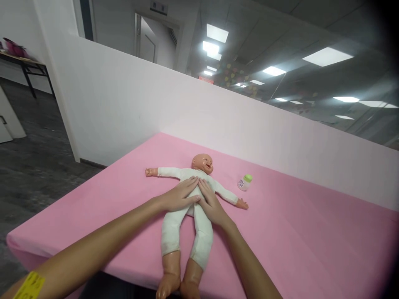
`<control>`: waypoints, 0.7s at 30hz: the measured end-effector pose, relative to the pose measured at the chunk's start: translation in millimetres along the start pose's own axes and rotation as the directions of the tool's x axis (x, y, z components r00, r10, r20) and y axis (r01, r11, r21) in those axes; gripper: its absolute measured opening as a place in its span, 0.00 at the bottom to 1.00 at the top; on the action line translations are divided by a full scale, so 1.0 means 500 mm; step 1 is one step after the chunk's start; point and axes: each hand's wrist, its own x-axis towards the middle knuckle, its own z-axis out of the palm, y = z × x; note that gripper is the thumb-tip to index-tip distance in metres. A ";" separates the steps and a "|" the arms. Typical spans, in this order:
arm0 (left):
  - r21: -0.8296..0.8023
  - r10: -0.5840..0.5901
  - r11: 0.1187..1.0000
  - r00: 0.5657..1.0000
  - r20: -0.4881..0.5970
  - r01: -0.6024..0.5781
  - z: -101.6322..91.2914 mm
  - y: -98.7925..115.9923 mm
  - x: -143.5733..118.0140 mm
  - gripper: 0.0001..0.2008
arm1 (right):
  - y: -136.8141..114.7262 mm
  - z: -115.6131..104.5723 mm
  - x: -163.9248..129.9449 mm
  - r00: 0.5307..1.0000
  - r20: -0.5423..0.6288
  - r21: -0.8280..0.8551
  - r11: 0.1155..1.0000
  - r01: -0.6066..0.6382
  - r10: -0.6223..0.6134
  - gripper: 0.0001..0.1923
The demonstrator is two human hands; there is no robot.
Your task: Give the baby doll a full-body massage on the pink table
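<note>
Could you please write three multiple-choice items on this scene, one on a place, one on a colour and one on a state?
1. Where does the small bottle lie?
A. on the floor
B. on the pink bed, beyond the doll's outstretched arm
C. in the doll's hand

2. What colour is the bottle's cap?
A. green
B. red
C. black

3. How are the left hand and the right hand placed?
A. both raised in the air
B. one holds the bottle
C. both lie flat on the doll's belly

Answers: 1 B, the bottle lies alone on the pink sheet, apart from the doll's hand. 2 A, the cap shows light green. 3 C, both palms rest on the white suit with fingers spread.
</note>
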 end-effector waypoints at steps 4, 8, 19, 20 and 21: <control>-0.011 -0.036 0.999 0.998 -0.041 0.036 0.003 -0.022 0.014 0.36 | 0.026 -0.001 0.020 0.995 -0.032 -0.040 0.994 -0.099 0.098 0.35; -0.026 -0.060 0.998 0.993 -0.098 0.058 0.004 -0.041 0.029 0.32 | 0.034 -0.003 0.034 0.983 -0.135 -0.024 0.991 -0.130 0.126 0.33; 0.123 0.094 0.991 0.947 -0.306 -0.058 -0.008 0.010 0.024 0.12 | -0.012 -0.017 0.020 0.956 -0.285 -0.161 0.987 0.015 -0.061 0.10; 0.130 0.095 0.990 0.945 -0.312 -0.057 -0.006 0.008 0.024 0.13 | -0.010 -0.015 0.019 0.949 -0.310 -0.159 0.987 0.018 -0.067 0.10; 0.133 0.097 0.989 0.945 -0.311 -0.058 -0.004 0.003 0.026 0.15 | -0.006 -0.012 0.019 0.940 -0.333 -0.154 0.988 0.018 -0.069 0.11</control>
